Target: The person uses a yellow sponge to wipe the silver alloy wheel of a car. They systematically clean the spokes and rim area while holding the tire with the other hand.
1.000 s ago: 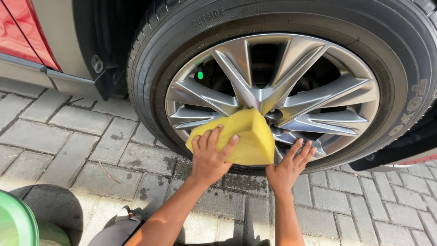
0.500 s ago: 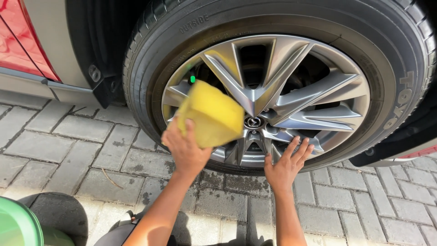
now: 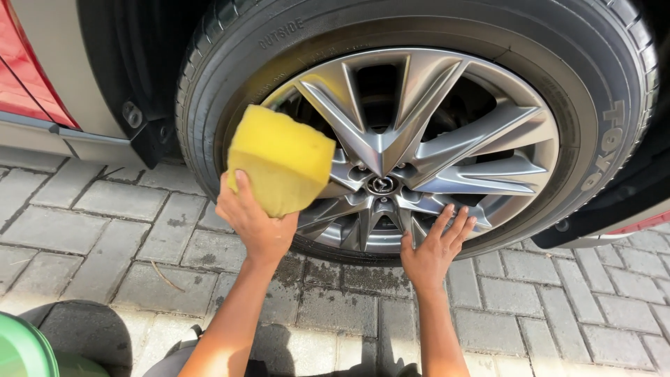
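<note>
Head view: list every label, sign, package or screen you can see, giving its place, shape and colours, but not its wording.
Raised lettering: upper left tyre sidewall, small, black on black.
Larger lettering: right sidewall, curved, faded reddish outlines.
Hub badge: wheel centre, small, round, dark with silver.
No packages, signs or screens.

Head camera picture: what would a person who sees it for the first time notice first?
First the bright yellow sponge, pressed by the left hand against the left side of the silver spoked rim. Next, the big black tyre that fills the upper picture, with the right hand spread flat on the rim's lower edge. A green bucket peeks in at the bottom left corner, on the paving stones.
</note>
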